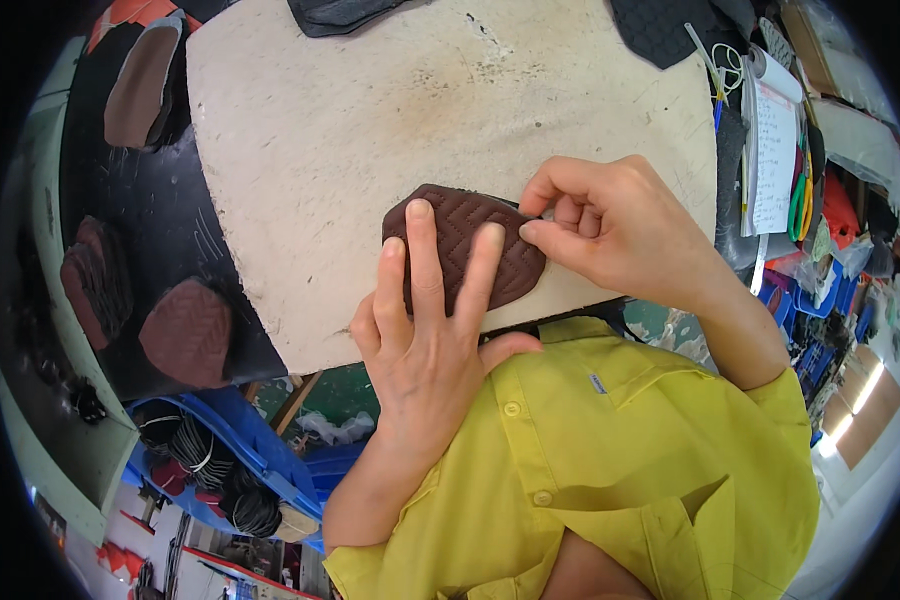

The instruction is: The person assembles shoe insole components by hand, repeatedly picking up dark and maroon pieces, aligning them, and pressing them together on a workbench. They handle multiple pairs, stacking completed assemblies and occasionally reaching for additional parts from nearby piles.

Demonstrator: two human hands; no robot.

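Note:
A dark brown quilted piece point(452, 228) with stitched zigzag lines lies flat on the pale work board point(310, 130), close to its near edge. My left hand point(425, 300) rests on top of it, fingers spread and stretched out, thumb off toward the board's edge. At the piece's right edge my right hand point(610, 225) pinches with thumb and forefinger, the other fingers curled. It seems to grip the rim of the quilted piece there; the fingertips cover the exact spot.
On the black surface at left lie a brown quilted piece point(187, 333), a stack of brown pieces point(97, 280) and a long brown insole-like piece point(142, 90). Black quilted pieces point(655, 30) lie at the far right. A notepad point(772, 150) and green-handled scissors point(800, 205) sit at right. A blue crate point(260, 455) stands below left.

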